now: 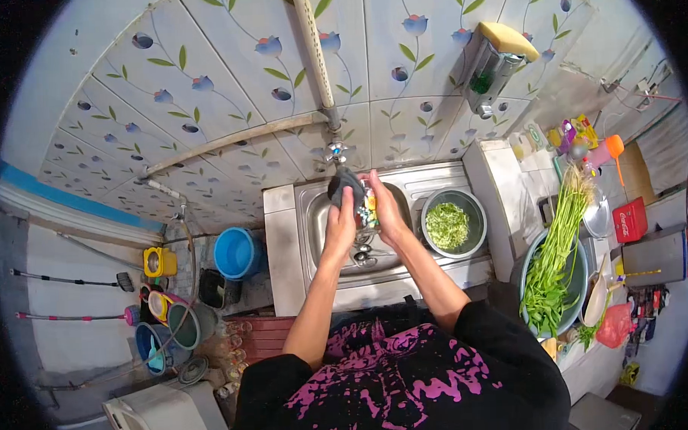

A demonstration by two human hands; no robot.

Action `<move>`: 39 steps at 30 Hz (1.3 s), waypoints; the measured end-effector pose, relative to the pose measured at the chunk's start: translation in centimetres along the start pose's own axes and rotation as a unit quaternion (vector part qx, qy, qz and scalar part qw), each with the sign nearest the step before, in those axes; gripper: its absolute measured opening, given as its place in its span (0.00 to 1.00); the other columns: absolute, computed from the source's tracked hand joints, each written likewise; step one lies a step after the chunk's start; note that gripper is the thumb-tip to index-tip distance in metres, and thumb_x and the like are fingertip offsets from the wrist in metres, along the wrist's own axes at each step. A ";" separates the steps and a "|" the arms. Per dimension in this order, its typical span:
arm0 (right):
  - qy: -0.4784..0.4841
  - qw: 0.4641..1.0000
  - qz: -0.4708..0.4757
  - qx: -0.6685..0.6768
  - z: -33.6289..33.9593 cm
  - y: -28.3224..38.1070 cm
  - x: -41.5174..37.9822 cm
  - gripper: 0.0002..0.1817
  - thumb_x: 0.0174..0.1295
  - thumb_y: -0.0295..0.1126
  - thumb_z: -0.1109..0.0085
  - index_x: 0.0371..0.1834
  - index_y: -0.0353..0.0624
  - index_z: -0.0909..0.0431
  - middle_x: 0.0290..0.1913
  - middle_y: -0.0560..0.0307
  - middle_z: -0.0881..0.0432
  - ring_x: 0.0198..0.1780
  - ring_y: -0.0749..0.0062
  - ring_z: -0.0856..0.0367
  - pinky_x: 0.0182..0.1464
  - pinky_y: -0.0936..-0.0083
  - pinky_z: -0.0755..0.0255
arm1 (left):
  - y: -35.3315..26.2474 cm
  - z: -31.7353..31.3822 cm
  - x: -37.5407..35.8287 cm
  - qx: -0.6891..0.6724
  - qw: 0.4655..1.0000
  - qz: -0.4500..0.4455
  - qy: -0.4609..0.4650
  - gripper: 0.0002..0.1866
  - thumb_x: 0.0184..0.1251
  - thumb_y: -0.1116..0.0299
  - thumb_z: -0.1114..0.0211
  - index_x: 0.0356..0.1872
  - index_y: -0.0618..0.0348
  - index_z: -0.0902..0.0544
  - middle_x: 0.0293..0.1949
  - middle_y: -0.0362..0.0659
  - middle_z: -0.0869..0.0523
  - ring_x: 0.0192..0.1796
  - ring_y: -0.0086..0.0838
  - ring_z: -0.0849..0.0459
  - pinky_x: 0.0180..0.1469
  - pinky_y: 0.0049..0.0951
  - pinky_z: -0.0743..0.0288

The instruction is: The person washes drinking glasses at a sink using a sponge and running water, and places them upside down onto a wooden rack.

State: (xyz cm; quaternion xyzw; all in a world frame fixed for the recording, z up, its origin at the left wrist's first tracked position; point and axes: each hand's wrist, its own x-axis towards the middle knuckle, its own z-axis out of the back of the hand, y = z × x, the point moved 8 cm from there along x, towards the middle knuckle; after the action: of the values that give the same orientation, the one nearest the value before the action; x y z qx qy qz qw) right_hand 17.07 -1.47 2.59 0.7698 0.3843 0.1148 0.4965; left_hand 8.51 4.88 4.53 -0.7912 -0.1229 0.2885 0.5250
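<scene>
Over the steel sink (pixel 313 250), just below the tap (pixel 336 150), both hands are raised close together. My left hand (pixel 342 223) is closed on a dark grey cloth (pixel 346 186). Against the palm of my right hand (pixel 389 213) rests a clear glass with a colourful pattern (pixel 369 205), its fingers curved along the side. The glass stands between the two hands, and the cloth touches its left upper part. Spoons (pixel 364 255) lie in the basin beneath the hands.
Right of the basin sits a bowl of chopped greens (pixel 447 225). Farther right, a large basin (pixel 579 301) holds long leafy stalks (pixel 552 264). A soap dispenser (pixel 492 77) hangs on the tiled wall. Blue (pixel 237 253) and yellow (pixel 159 262) buckets stand at the left.
</scene>
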 end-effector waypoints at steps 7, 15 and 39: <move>0.001 0.991 -0.106 0.082 0.1 0.3 -0.2 0.29 0.75 0.59 0.54 0.53 0.42 0.20 0.48 0.57 0.14 0.45 0.70 0.16 0.50 0.68 0.22 | -1.6 -1.2 -0.7 0.095 0.995 -0.011 -0.037 0.34 0.81 0.45 0.49 0.75 0.61 0.35 0.65 0.46 0.23 0.67 0.30 0.27 0.70 0.29 0.36; 0.023 0.976 -0.099 0.193 0.3 0.2 1.3 0.28 0.75 0.59 0.55 0.52 0.45 0.19 0.49 0.55 0.13 0.50 0.71 0.15 0.57 0.69 0.23 | -0.2 -1.9 -0.9 0.052 0.992 -0.108 0.032 0.36 0.79 0.40 0.48 0.71 0.63 0.31 0.63 0.45 0.22 0.66 0.28 0.26 0.69 0.29 0.35; -0.017 0.996 0.069 -0.062 -0.3 1.4 1.0 0.26 0.77 0.49 0.50 0.62 0.37 0.23 0.54 0.59 0.15 0.52 0.77 0.20 0.56 0.75 0.27 | -0.4 1.1 1.0 0.062 0.990 -0.106 -0.075 0.30 0.80 0.49 0.45 0.69 0.64 0.28 0.62 0.42 0.20 0.63 0.26 0.24 0.67 0.28 0.33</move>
State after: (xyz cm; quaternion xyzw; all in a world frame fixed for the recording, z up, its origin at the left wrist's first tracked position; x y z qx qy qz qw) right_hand 18.24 -0.87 3.79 0.7637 0.3143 0.1595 0.5408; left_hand 8.73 6.36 4.21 -0.7157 -0.2270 0.2972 0.5898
